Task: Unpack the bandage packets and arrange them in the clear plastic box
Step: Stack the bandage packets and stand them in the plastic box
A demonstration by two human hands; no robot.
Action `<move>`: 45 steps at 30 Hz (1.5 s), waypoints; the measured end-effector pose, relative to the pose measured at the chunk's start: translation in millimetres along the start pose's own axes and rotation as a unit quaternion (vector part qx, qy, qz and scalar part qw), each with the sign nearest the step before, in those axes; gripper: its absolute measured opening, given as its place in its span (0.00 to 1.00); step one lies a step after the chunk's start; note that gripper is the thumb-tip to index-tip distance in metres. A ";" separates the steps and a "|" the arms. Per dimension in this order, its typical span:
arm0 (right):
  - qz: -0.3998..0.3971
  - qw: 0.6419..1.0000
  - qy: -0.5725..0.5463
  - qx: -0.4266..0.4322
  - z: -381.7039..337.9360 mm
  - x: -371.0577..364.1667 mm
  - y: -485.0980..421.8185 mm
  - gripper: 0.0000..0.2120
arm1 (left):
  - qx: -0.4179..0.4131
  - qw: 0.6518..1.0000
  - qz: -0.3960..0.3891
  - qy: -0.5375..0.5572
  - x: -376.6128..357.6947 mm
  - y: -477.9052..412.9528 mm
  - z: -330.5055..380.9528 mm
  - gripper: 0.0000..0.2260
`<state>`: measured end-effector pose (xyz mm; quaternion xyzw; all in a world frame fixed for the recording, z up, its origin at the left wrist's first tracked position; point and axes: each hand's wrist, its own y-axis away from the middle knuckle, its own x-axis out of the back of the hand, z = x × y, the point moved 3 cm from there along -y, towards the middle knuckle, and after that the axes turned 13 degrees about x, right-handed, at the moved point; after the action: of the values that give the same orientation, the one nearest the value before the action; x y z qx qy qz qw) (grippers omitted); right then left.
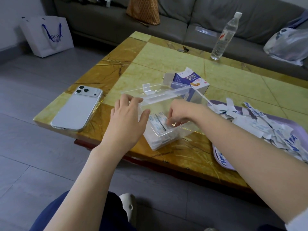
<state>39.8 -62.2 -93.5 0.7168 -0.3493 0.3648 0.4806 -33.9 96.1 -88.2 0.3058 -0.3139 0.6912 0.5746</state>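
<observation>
At the near edge of the yellow marble-patterned table (166,52), in the head view, we see the clear rectangular plastic box (168,139) with its lid swung open. Small white-and-blue paper bandage packets (157,122) stand in rows inside. Our left hand (128,119) rests spread against the box's left wall. Our right hand (180,112) reaches in, its curled fingertips pinching the packets. A white smartphone (76,109) lies at the near left corner, and a lilac plastic tray (221,161) sits by the right edge.

phone (76,108) left of clear box (168,139), carton (191,80) behind, tray (296,122) right
</observation>
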 end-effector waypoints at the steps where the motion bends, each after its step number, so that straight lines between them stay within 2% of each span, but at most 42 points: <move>1: 0.000 1.000 0.006 0.001 -1.3 0.6 0.3 0.11 | 0.001 1.000 -0.002 0.003 0.1 -0.4 -0.1 0.20; 5: 0.004 1.000 -0.020 0.005 -4.6 0.1 -2.3 0.09 | 0.006 1.000 -0.006 0.016 0.2 -1.3 -0.1 0.20; 13: 0.034 0.998 0.030 0.042 -1.0 3.7 -0.8 0.09 | 0.013 1.000 0.002 -0.001 1.4 -0.6 2.9 0.19; 15: 0.085 0.993 0.053 0.054 -1.5 10.3 5.8 0.10 | 0.018 0.999 0.017 -0.024 2.5 -0.1 4.9 0.18; 19: 0.251 0.961 0.056 0.099 0.2 24.9 34.8 0.11 | 0.017 0.997 0.067 -0.031 4.8 1.4 14.7 0.16; 23: 0.443 0.877 0.043 0.180 16.6 29.6 81.5 0.10 | -0.085 0.989 0.116 0.017 0.9 11.2 44.3 0.12; 25: 0.500 0.839 0.076 0.200 34.8 24.2 102.4 0.08 | -0.138 0.985 0.096 0.044 -9.3 17.5 61.5 0.12; 26: 0.511 0.832 0.088 0.196 45.1 19.4 110.0 0.07 | -0.161 0.982 0.083 0.054 -14.8 20.4 68.4 0.12; 28: 0.512 0.838 0.094 0.165 73.2 7.5 121.7 0.06 | -0.207 0.974 0.063 0.061 -27.9 27.0 83.9 0.12; 30: 0.493 0.859 0.079 0.115 103.3 -3.8 128.0 0.07 | -0.256 0.964 0.037 0.055 -41.9 33.7 98.3 0.12; 34: 0.394 0.919 0.034 -0.004 165.0 -19.3 133.5 0.20 | -0.343 0.939 -0.034 0.005 -77.8 49.8 124.5 0.11; 36: 0.354 0.934 0.016 -0.037 182.7 -20.6 134.0 0.26 | -0.362 0.928 -0.077 -0.037 -95.2 54.9 131.0 0.11; 39: 0.303 0.952 0.012 -0.035 200.3 -18.3 130.7 0.31 | -0.361 0.918 -0.131 -0.102 -124.1 57.1 133.8 0.14; 42: 0.233 0.971 0.044 -0.009 211.0 -18.8 119.1 0.32 | -0.356 0.912 -0.144 -0.145 -145.4 55.0 135.4 0.16; 45: 0.181 0.982 0.051 -0.018 218.0 -19.1 104.3 0.34 | -0.351 0.906 -0.158 -0.176 -160.5 51.1 137.0 0.15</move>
<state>-17.5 -295.8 -123.8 0.6138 -0.4543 0.4756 0.4367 -51.3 -115.5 -133.9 0.2472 -0.5797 0.3713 0.6819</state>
